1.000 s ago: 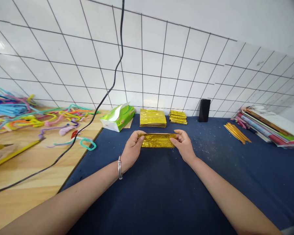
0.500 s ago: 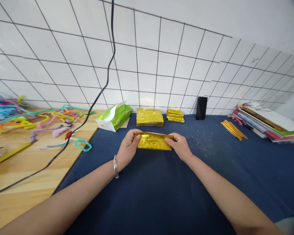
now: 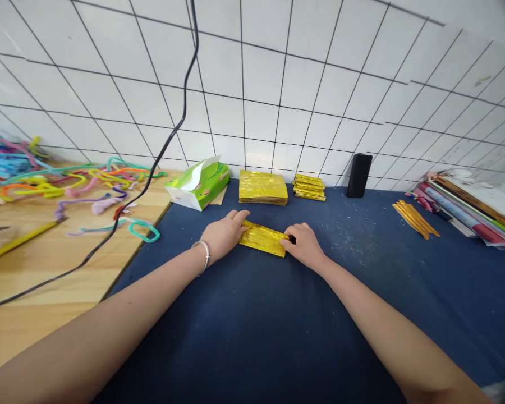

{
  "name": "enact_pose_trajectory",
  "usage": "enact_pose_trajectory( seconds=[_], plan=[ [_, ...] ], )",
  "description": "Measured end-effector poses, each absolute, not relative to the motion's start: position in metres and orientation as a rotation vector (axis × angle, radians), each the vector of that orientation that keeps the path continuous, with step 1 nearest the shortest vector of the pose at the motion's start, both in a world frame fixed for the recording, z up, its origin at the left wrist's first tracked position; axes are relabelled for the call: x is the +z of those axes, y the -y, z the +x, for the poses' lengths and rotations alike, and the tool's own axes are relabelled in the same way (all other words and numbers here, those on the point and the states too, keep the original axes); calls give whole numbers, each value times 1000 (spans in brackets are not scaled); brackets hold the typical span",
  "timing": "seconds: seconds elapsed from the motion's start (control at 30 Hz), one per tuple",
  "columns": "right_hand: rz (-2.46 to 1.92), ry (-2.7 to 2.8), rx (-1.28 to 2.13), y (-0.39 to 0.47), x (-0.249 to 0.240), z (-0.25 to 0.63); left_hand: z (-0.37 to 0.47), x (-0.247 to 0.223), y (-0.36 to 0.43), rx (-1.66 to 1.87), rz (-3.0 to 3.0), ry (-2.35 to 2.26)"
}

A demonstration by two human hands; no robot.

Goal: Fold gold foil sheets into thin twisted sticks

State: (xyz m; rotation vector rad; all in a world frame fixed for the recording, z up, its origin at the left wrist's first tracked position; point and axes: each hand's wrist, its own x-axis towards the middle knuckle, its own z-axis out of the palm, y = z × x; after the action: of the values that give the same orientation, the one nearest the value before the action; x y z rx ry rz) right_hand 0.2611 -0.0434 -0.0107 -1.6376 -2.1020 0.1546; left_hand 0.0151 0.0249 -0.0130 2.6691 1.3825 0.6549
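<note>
One creased, shiny gold strip [image 3: 263, 239]: my right fingers [image 3: 293, 229] pinch its right end; left fingers [image 3: 238, 216] touch the other, grip unclear.

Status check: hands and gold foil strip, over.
Left hand touching left end, right hand pinching right end. Gold foil strip slanted. Gold foil stack beyond, apart.

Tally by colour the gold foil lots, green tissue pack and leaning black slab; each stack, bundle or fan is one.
Gold: 4 (creased foil piece between left hand and right hand, thick foil stack, folded bundle, fan of thin strips)
Green tissue pack: 1
Black slab: 1
Total: 6
</note>
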Motion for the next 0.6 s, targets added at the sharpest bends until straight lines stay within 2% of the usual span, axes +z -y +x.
enact_pose_trajectory(
  seconds=[0.13,0.3,0.43,0.6],
  plan=[
    [-1646,2108,149,44,-10,260,19,0,-12,658,2956,-1290],
    [-1676,2104,169,45,-10,260,21,2,-10,424,2937,-769],
    [-1677,2101,160,47,-6,261,22,-5,-13,493,2824,-792],
    [-1536,2222,-93,60,10,248,24,-15,-14,530,2749,-884]
  ],
)
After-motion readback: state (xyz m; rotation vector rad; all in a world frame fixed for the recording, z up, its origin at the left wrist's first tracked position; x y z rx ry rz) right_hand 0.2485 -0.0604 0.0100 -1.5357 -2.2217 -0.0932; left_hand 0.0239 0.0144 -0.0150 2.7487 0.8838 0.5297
